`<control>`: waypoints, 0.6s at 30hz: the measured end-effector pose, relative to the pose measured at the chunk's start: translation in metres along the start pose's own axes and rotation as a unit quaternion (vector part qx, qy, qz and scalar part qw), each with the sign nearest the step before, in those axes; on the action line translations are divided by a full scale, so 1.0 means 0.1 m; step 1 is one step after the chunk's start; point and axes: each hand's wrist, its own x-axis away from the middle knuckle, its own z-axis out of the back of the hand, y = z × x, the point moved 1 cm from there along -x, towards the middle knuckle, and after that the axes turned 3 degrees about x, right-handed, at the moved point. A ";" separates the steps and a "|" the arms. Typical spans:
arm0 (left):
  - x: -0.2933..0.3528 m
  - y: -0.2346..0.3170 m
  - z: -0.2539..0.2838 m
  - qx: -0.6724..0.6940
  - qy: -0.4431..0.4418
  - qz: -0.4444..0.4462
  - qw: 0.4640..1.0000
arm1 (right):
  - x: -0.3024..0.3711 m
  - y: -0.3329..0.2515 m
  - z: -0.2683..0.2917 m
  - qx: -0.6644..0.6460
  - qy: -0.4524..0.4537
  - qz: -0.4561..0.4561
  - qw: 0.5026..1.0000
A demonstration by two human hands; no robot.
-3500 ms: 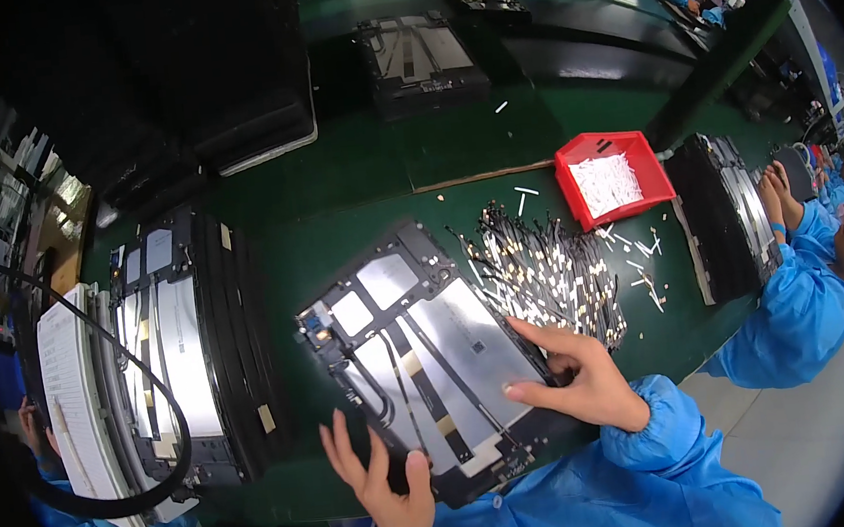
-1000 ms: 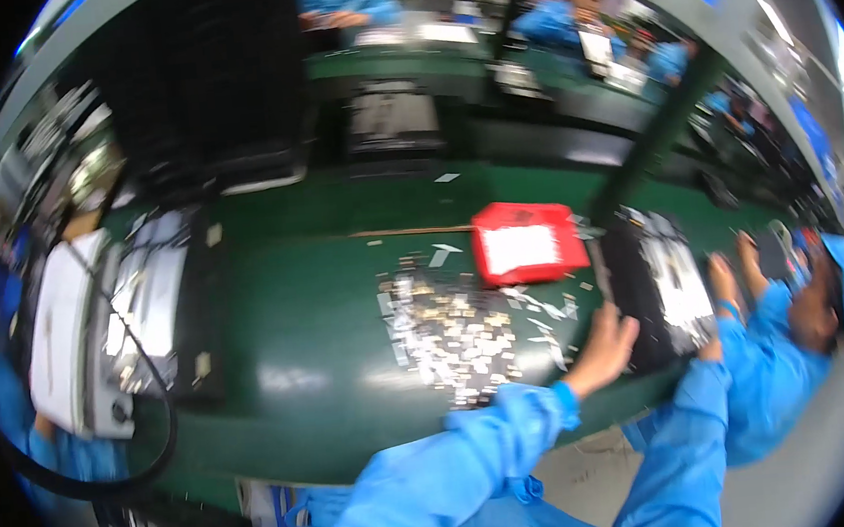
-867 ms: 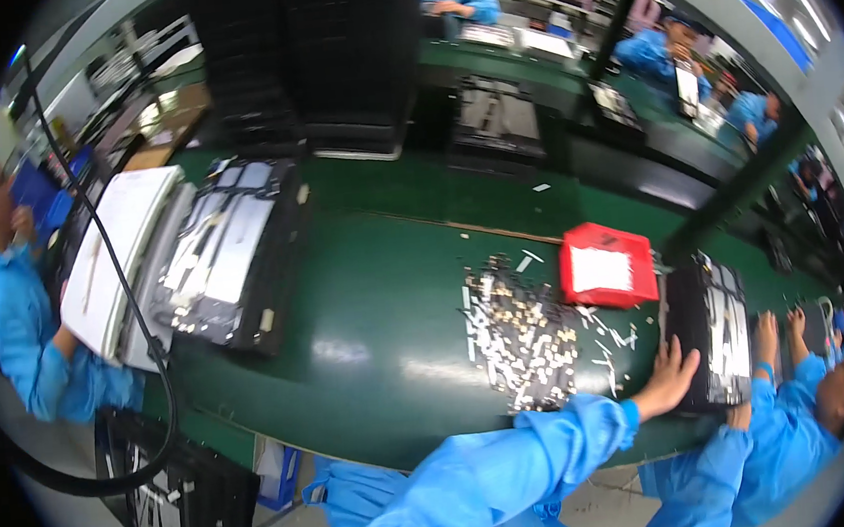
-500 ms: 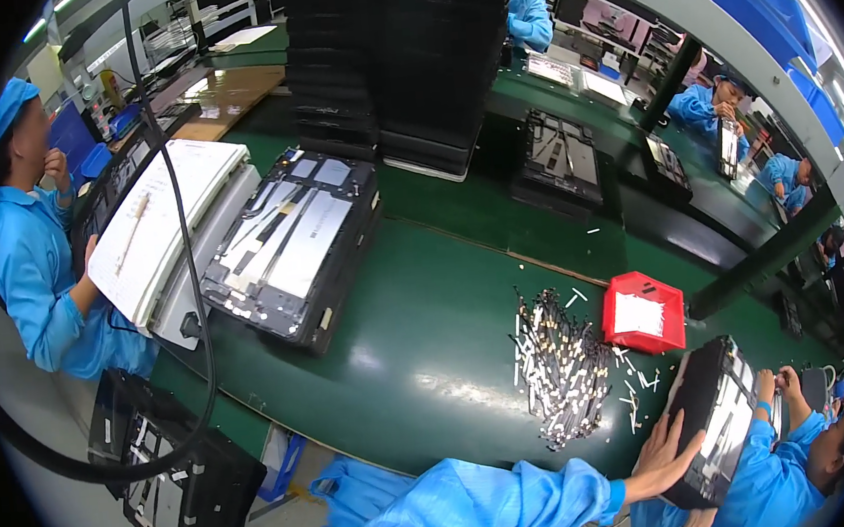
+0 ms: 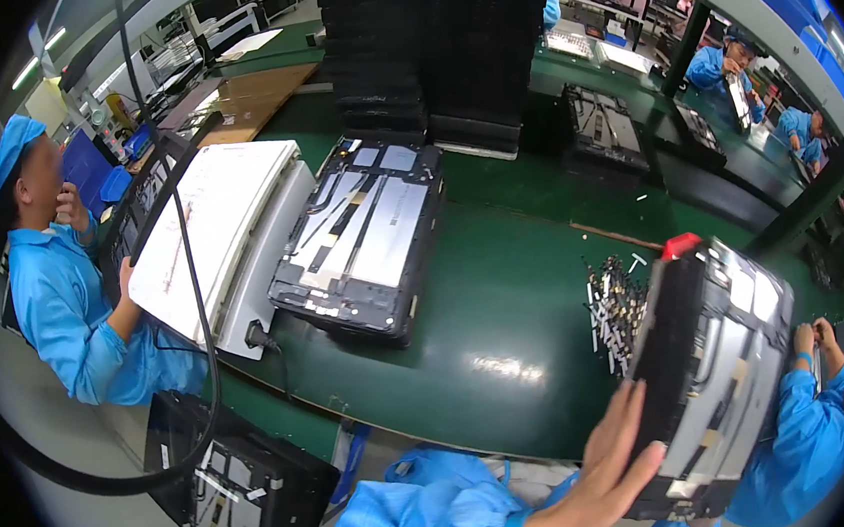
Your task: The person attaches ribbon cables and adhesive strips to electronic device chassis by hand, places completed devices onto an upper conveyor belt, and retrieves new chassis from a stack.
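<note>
A stack of black trays point(image 5: 656, 318) is held tilted at the near right. Its top tray carries an opened flat device point(image 5: 719, 388) with silver panels and dark ribbon strips. My left hand point(image 5: 601, 474) presses its fingers and palm along the stack's near left side. Only a bit of my right hand point(image 5: 704, 523) shows at the stack's lower edge, where it supports the stack from below; most of it is hidden. Just beyond lies a pile of small black-and-white strips point(image 5: 612, 312), partly covered by the stack. A red bin point(image 5: 681, 243) peeks out behind it.
Another tray stack with a silver-panelled device point(image 5: 365, 238) stands on the green table point(image 5: 496, 302), beside a grey machine with white sheets point(image 5: 214, 236). Tall black stacks point(image 5: 479, 58) rise behind. Co-workers sit left point(image 5: 73, 284) and right point(image 5: 813, 430). A cable point(image 5: 193, 284) hangs at left.
The stack in my hands has come nearer and higher, and now hides most of the red bin and part of the strip pile. The whole view has swung left.
</note>
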 end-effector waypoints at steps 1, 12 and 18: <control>0.06 0.01 0.17 0.000 0.014 0.004 1.000 | 0.13 -0.03 -0.11 0.009 0.005 0.000 1.000; 0.54 -0.19 1.05 0.112 0.212 0.049 0.970 | 0.53 -0.61 -1.15 0.103 -0.020 0.040 0.994; 0.46 -0.52 1.21 0.048 0.110 0.101 0.988 | 0.39 -0.67 -1.17 0.061 0.027 -0.013 0.998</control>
